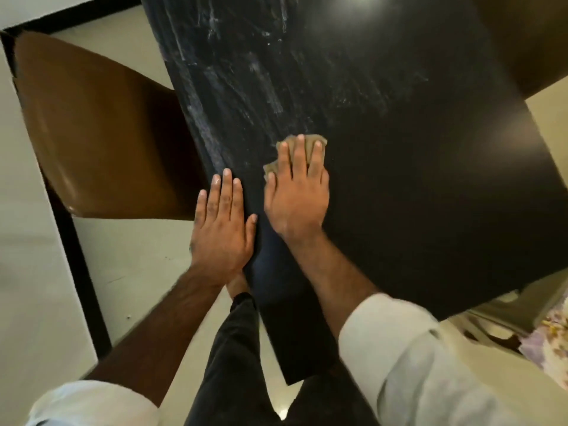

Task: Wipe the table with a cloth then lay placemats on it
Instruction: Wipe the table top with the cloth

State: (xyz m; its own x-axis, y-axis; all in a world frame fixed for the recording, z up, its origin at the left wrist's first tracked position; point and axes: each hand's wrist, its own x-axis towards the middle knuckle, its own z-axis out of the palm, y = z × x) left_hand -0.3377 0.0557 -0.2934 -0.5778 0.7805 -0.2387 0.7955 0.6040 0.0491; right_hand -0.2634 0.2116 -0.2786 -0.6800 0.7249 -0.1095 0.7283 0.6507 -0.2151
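Note:
A black table [415, 149] fills the middle and right of the view, with whitish wet streaks across its left and far part. A small tan cloth [309, 142] lies flat on it, mostly covered by my right hand [296, 195], which presses on it palm down with fingers spread. Only the cloth's far edge and left corner show. My left hand [222, 229] rests flat and empty at the table's left edge, fingers apart. No placemats are visible.
A brown chair [101, 139] stands at the table's left side, its seat partly under the edge. Another brown chair back [528, 41] shows at the top right. Pale floor tiles [135, 256] lie below, and flowery fabric [550, 342] sits at the lower right.

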